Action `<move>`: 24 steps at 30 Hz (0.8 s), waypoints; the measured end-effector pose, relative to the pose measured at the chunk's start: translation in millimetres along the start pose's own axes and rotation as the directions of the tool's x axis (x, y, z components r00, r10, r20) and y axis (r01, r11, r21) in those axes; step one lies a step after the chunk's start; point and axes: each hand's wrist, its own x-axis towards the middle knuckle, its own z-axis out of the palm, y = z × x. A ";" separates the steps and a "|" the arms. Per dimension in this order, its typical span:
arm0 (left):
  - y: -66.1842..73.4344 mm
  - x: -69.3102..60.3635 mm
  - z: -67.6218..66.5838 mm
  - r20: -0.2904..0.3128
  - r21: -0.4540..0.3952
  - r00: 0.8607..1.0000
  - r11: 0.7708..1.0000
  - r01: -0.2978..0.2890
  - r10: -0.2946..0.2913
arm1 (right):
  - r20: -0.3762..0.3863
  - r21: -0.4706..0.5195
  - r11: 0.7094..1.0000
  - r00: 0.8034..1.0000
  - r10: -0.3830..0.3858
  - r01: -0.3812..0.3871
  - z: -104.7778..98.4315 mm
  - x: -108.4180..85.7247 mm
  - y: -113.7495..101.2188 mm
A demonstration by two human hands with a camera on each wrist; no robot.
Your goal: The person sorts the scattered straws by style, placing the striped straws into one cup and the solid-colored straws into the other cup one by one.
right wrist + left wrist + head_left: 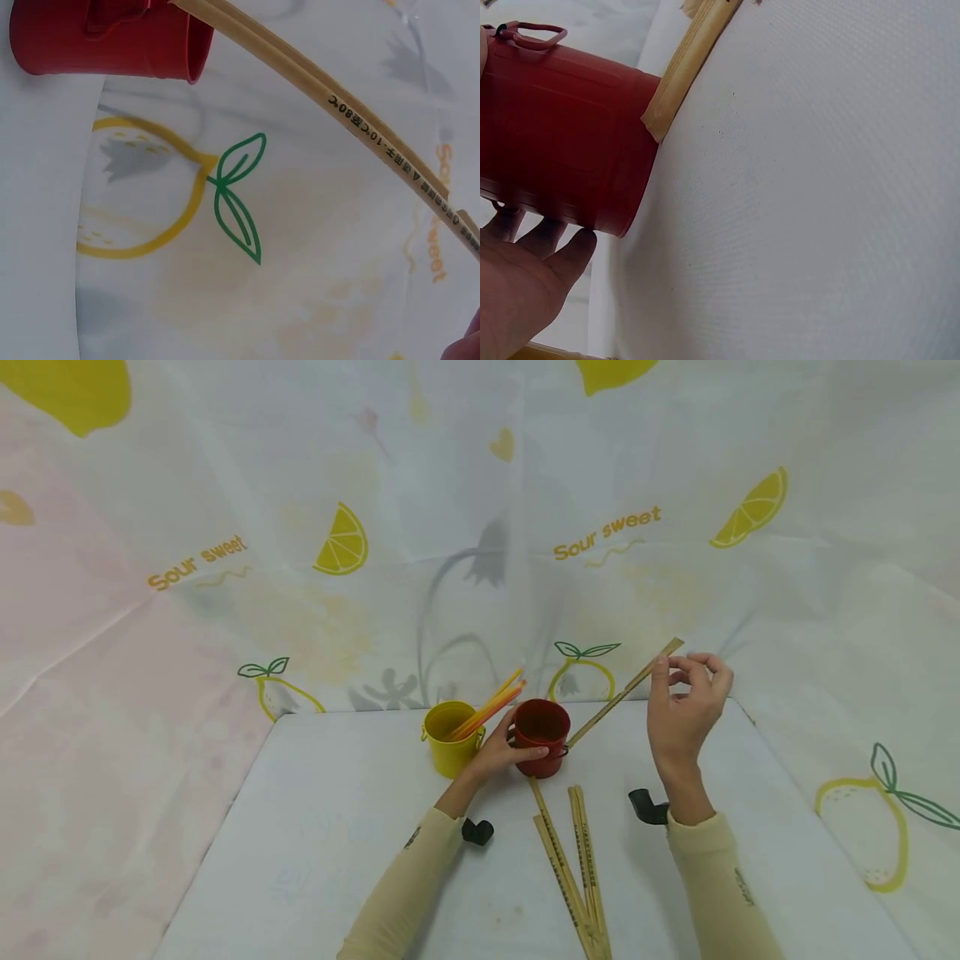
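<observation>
My left hand holds a small red metal bucket upright, its thumb across the front and its fingers going round the far left side. Over to the right, my right hand pinches the upper end of a long, thin paper-wrapped straw. The straw slants down to the left, and its lower end is beside the bucket's right handle loop; whether they touch I cannot tell. Printed lettering runs along the wrapper in the right wrist view. In the left wrist view, fingertips touch the bucket's side.
Left of the red bucket stands a yellow bucket with several orange and yellow sticks leaning in it. Several more wrapped straws lie on the white table in front. A lemon-printed cloth hangs behind.
</observation>
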 end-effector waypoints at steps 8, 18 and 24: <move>-1.8 -0.4 0.1 0.008 -0.008 1.000 1.000 -0.015 0.015 | -0.098 0.071 0.997 0.995 -0.001 0.008 12.6 0.3 -30.8; -0.2 0.1 0.0 -0.001 -0.013 1.000 1.000 0.005 -0.005 | -0.068 0.003 0.999 0.997 -0.041 0.041 26.9 -12.9 3.2; 0.4 -0.9 0.3 0.001 -0.003 1.000 1.000 -0.013 0.013 | 0.002 -0.047 0.995 0.996 -0.087 0.087 31.4 -28.1 15.3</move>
